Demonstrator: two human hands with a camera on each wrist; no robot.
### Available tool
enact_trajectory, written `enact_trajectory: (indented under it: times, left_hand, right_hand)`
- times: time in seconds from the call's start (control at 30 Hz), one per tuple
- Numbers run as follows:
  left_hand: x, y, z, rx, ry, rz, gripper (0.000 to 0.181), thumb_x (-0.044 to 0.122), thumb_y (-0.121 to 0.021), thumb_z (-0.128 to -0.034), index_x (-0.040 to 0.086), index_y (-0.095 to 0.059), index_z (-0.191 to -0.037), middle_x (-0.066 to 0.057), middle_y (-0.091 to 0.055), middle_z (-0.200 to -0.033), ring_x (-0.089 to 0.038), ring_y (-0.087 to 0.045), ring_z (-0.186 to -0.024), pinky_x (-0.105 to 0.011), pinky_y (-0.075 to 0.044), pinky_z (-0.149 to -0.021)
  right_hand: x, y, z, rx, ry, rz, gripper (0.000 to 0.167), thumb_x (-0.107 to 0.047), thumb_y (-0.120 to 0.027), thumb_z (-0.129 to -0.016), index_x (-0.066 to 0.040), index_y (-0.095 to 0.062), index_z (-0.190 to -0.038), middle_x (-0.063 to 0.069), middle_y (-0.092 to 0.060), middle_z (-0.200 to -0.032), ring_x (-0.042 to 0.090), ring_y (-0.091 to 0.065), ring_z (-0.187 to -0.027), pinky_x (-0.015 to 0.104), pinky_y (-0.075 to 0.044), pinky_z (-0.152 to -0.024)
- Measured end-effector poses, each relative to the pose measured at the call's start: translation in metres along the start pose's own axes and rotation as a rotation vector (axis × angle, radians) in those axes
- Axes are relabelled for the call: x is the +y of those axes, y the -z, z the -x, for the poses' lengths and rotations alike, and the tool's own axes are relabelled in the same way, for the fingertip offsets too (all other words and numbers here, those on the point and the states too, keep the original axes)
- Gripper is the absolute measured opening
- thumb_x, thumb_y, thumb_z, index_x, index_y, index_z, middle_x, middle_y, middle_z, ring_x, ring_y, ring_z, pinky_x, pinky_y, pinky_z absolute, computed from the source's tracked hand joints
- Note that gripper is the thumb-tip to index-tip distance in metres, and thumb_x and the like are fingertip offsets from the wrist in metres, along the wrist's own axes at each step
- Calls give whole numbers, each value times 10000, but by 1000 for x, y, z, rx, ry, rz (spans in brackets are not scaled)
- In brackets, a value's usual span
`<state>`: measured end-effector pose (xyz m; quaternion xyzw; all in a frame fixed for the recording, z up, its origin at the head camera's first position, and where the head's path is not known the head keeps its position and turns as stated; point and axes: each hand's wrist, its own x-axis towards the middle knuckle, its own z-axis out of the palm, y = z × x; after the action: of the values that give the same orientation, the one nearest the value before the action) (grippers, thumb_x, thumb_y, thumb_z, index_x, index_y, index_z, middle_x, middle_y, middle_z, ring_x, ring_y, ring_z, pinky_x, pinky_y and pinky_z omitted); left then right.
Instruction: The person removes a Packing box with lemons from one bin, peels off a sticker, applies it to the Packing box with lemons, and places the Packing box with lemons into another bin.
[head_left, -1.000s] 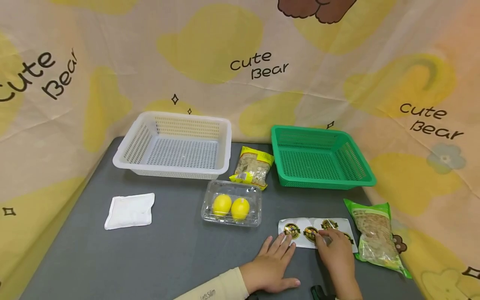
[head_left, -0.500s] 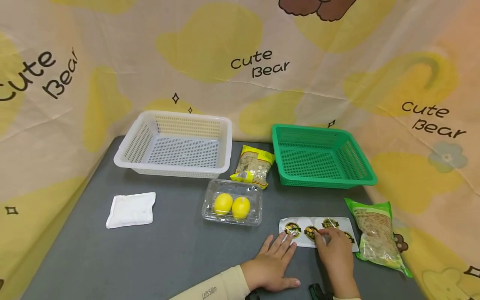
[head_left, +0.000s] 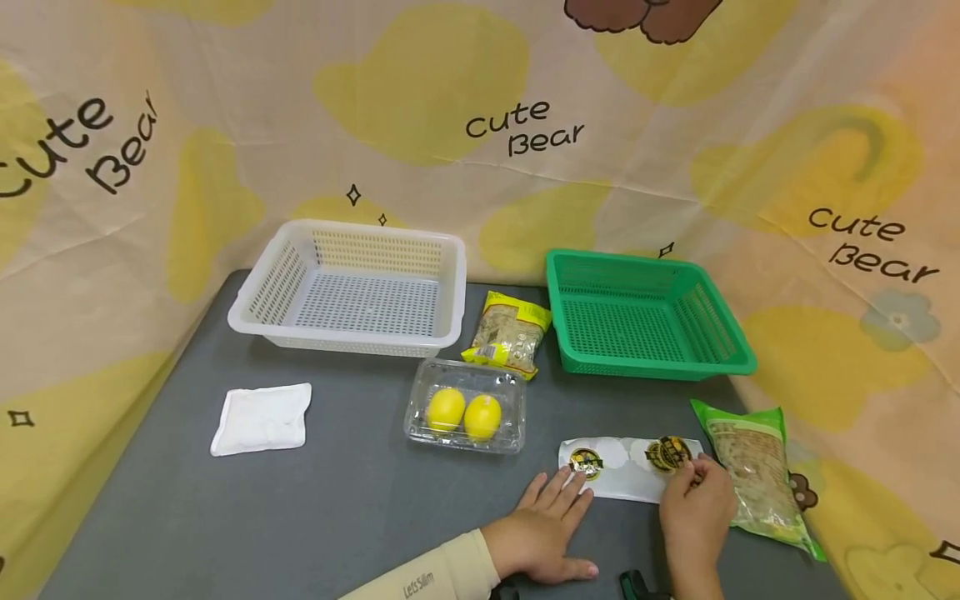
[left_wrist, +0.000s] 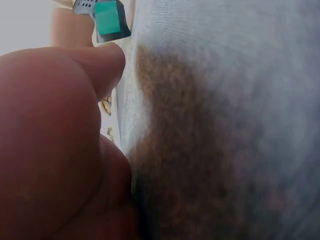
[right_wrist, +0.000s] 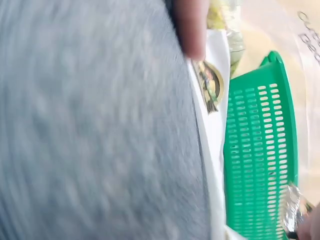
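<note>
Gleaming only in right-wrist view: sticker (right_wrist: 291,207) pinched by right hand (head_left: 697,507)

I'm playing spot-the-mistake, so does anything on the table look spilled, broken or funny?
Nothing looks spilled or broken. The white sticker sheet has a bare patch between its round stickers, so its row looks gappy.

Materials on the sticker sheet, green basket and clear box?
Sticker sheet: probably coated paper, smooth finish; thin, white, flat. Could be film.
Green basket: looks like moulded plastic, satin; regular perforations, uniform colour.
Clear box: likely thin glossy plastic; transparent, with bright highlights.
</note>
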<state>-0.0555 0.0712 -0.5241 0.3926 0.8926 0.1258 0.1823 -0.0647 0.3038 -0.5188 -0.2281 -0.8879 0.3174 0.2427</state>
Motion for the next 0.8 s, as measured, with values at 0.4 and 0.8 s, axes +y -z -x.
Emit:
enact_trajectory:
  times: [0.4,0.8]
  left_hand:
    - [-5,4,0,-42,-19,127,933,748,-453,-1010,192,-197,-1714,10,-4,-1784,-178,84,-1621,-466,-62,-1281]
    - [-14,15,18,362,-99,416,541,391,-616,-1065,134,-474,-1519,-58,-458,-1590,-187,-435,-1471,-388,-429,-1131]
  right_hand:
    - [-23,2,13,-269,-62,-3,308,-274,-571,-1085,3,-666,-1180,255,-702,-1144,435,-664,-1053,523,-501,-796]
    - [-80,-16,26,-287,89,-140,133,-139,-605,-1063,-20,-628,-1120,153,-711,-1038,288,-689,-925,360,-524,-772]
